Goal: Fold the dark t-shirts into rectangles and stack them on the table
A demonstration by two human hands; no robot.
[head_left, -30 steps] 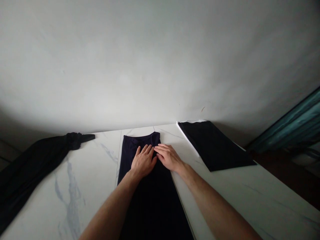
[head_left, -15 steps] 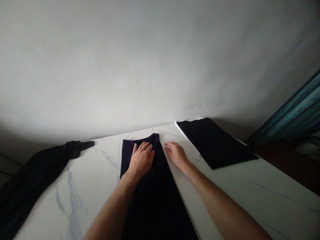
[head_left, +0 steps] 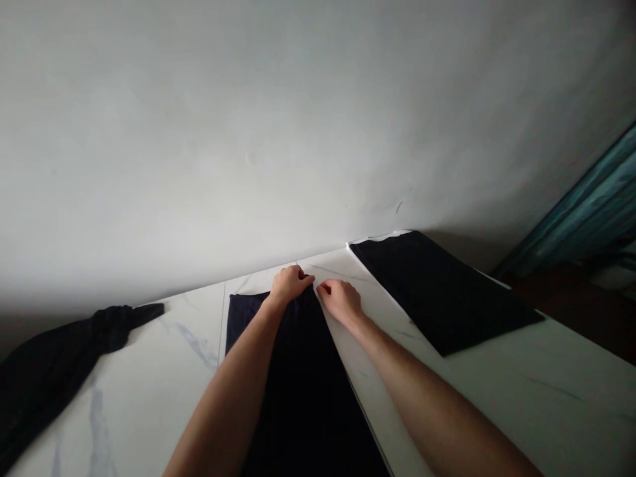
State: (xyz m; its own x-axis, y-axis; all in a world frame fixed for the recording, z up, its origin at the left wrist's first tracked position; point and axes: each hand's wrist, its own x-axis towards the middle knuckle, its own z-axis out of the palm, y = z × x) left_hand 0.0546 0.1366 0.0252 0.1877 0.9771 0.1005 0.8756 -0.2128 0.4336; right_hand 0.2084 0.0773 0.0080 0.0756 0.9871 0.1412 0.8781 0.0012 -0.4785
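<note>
A long dark navy garment lies flat along the white marble table, running from near me to the far edge by the wall. My left hand is at the garment's far right corner with its fingers curled and pinched on the cloth. Just to the right, my right hand is also curled, gripping the garment's right edge close to that same corner. The two hands nearly touch.
A folded black cloth lies on the table to the right, against the wall. A crumpled black garment trails off the table's left side. A plain white wall stands behind; a teal curtain hangs at far right.
Both hands left the flat cloth and reached forward to its far right corner. Their fingers went from spread flat to curled and pinched on the edge.
</note>
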